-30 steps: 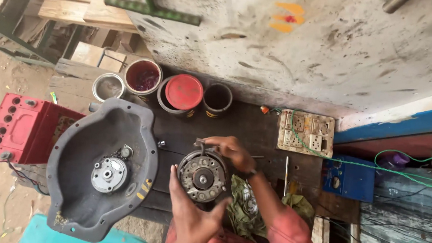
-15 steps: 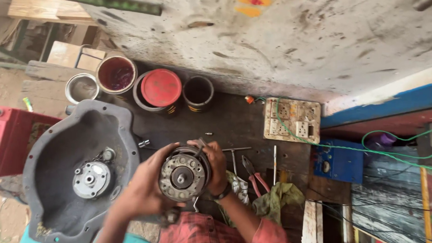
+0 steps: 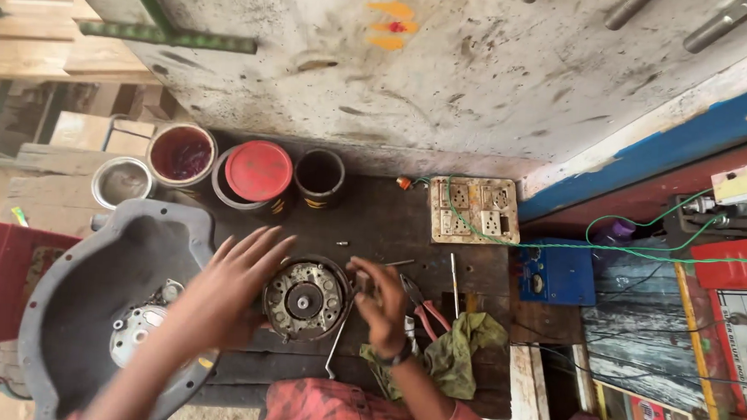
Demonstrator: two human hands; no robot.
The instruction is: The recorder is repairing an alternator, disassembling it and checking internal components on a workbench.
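Left hand (image 3: 227, 292) over round motor part (image 3: 305, 299) — pliers (image 3: 419, 309), rag (image 3: 460, 348) beside

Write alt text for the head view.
A person's left hand and right hand flank a round metal motor part on a dark workbench. A grey housing lies left, paint tins behind, pliers right.

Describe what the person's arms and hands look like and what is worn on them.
Both are bare, ungloved hands, left hand and right hand. A dark band circles the right wrist. The forearms are uncovered; a red checked garment shows near the body.
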